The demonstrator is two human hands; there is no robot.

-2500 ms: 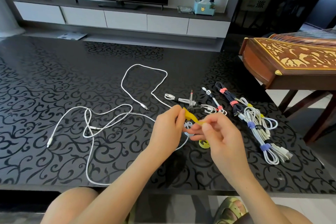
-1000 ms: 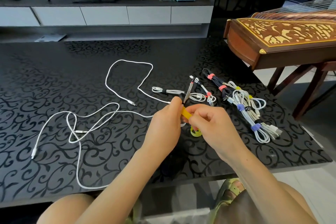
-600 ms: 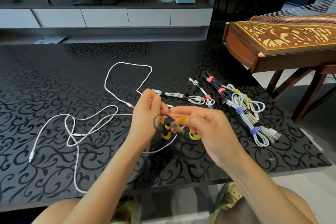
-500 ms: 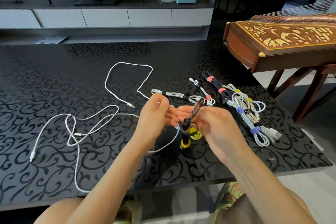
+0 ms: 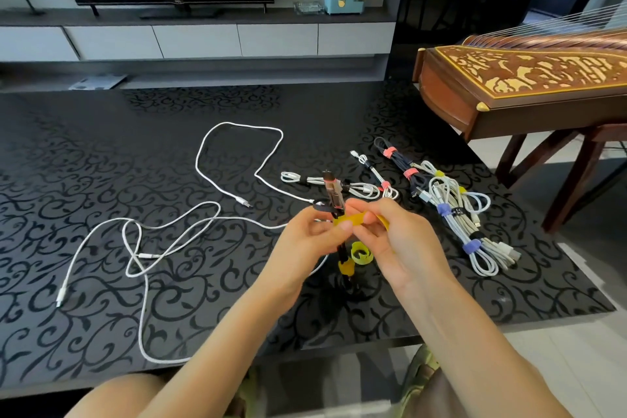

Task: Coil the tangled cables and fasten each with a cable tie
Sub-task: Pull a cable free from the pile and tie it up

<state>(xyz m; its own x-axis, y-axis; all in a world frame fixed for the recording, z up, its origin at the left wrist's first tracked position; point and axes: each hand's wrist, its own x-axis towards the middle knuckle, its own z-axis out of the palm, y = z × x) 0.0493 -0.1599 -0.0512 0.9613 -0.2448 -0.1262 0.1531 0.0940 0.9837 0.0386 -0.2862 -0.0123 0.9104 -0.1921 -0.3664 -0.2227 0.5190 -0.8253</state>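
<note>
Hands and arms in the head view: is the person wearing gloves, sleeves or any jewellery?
No. The left hand and right hand are ungloved, and no rings show on the visible fingers. The left forearm and right forearm are uncovered: no sleeves, watch or bracelet in view.

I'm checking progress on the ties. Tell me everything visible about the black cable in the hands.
The black cable is folded into a slim bundle, held roughly upright. A reddish translucent plug tops it. One yellow tie circles its lower part; the left hand and right hand pinch a second yellow strap round its middle.
</note>
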